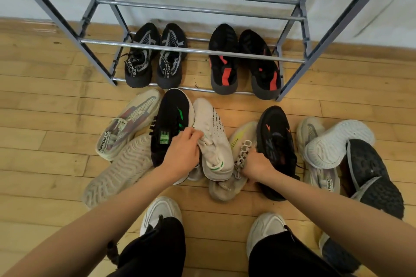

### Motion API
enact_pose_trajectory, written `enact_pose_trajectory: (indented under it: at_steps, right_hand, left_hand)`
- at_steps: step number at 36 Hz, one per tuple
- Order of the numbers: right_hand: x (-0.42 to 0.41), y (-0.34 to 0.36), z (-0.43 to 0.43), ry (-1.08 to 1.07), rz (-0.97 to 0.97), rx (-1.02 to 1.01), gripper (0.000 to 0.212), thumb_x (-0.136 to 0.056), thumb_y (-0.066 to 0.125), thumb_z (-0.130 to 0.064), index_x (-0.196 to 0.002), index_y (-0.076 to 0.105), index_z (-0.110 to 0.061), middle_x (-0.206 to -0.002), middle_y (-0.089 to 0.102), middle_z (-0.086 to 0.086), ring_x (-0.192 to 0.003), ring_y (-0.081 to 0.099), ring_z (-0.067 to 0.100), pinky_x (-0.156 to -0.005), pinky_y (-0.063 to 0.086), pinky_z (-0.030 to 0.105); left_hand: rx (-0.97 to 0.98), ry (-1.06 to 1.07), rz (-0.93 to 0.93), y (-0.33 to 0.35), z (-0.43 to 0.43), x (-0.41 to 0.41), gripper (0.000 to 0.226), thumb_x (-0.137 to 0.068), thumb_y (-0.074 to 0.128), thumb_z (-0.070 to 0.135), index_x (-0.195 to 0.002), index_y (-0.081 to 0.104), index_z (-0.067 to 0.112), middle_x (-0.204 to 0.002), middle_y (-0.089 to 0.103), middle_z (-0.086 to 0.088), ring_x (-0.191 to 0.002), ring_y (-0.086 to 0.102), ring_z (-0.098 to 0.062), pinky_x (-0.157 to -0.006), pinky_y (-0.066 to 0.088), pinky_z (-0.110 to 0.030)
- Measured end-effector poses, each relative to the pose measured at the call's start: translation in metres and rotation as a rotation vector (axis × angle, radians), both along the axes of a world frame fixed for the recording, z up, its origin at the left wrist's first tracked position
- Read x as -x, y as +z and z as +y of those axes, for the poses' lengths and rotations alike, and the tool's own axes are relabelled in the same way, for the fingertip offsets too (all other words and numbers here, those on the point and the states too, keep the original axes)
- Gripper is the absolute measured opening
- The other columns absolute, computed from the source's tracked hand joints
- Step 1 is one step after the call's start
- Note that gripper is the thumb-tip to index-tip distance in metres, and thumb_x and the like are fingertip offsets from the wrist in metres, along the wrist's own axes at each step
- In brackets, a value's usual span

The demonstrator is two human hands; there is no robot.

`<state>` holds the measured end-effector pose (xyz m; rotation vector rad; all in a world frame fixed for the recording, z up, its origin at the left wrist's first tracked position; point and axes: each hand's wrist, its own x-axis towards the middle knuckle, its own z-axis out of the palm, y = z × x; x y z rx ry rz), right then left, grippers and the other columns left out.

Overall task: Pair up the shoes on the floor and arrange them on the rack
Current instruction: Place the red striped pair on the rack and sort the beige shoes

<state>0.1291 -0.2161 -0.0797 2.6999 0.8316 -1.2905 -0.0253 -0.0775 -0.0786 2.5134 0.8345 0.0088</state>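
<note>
Status: two pairs are already placed on the bottom tier of the rack (191,50). The black-and-grey pair (155,56) sits at the left and the black-and-red pair (244,63) at the right, each with its two shoes side by side and toes toward the wall. The upper tiers that I can see carry nothing. The remaining shoes lie unsorted on the floor (45,108) in front of the rack, several overlapping and some sole-up. My left hand (182,153) is closed on the white knit shoe (213,139), fingers curled over its upper, just beside the black shoe with green stripes (171,123). My right hand (258,162) is closed at the laces of the beige shoe with the yellow patch (242,141), touching the black shoe with orange marks (276,141). A cream mesh shoe (128,123) and an overturned pale shoe (119,171) lie to the left; another overturned white sole (337,144) and a dark sole (373,177) lie to the right. My judgement: roughly a third complete; the two shoes in hand do not look like a match, so pairing is still to be done.
</note>
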Motion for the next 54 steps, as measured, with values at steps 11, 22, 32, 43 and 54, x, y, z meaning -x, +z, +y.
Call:
enact_pose_trajectory:
  at_steps: [11, 22, 32, 43, 54]
  right_hand:
    - [-0.018, 0.025, 0.029, 0.207, 0.052, -0.005, 0.02, -0.084, 0.058, -0.023, -0.095, 0.056, -0.006, -0.082, 0.064, 0.008, -0.074, 0.066, 0.026, -0.06, 0.053, 0.028]
    - [-0.016, 0.015, 0.043, 0.264, -0.006, -0.08, 0.025, -0.086, 0.051, -0.019, -0.107, 0.058, -0.008, -0.098, 0.062, 0.009, -0.078, 0.054, 0.022, -0.063, 0.043, 0.028]
    - [-0.018, 0.029, 0.075, 0.079, -0.047, -0.474, 0.017, -0.092, 0.052, -0.027, -0.103, 0.059, -0.016, -0.101, 0.063, 0.001, -0.096, 0.058, 0.019, -0.08, 0.046, 0.031]
    - [0.008, 0.059, 0.096, -0.709, 0.831, -0.806, 0.03, -0.089, 0.061, -0.035, -0.113, 0.06, -0.017, -0.107, 0.07, 0.007, -0.099, 0.067, 0.023, -0.076, 0.058, 0.035]
    - [-0.023, 0.039, 0.075, -0.722, 0.704, -0.621, 0.018, -0.091, 0.057, -0.017, -0.109, 0.055, -0.015, -0.103, 0.066, 0.01, -0.093, 0.066, 0.026, -0.061, 0.056, 0.033]
  left_hand:
    - [-0.117, 0.557, 0.117, -0.012, 0.085, 0.05, 0.052, -0.085, 0.054, 0.006, -0.135, 0.04, 0.008, -0.136, 0.038, -0.023, -0.129, 0.032, -0.04, -0.107, 0.027, -0.05]
    - [0.0, 0.701, 0.234, -0.02, 0.118, 0.081, 0.037, -0.091, 0.053, 0.025, -0.119, 0.049, 0.003, -0.116, 0.059, -0.021, -0.105, 0.055, -0.041, -0.09, 0.045, -0.051]
    - [-0.113, 0.605, -0.095, 0.045, 0.092, 0.064, 0.026, -0.094, 0.048, 0.015, -0.117, 0.054, 0.005, -0.11, 0.059, -0.018, -0.099, 0.055, -0.038, -0.081, 0.045, -0.046]
    - [-0.204, 0.12, -0.191, 0.07, 0.01, -0.008, 0.024, -0.094, 0.052, 0.022, -0.112, 0.059, 0.008, -0.11, 0.063, -0.009, -0.099, 0.057, -0.029, -0.081, 0.043, -0.041]
    - [0.165, 0.518, -0.147, 0.025, 0.044, 0.062, 0.046, -0.086, 0.054, 0.011, -0.131, 0.045, 0.015, -0.134, 0.044, -0.008, -0.125, 0.037, -0.019, -0.108, 0.033, -0.039]
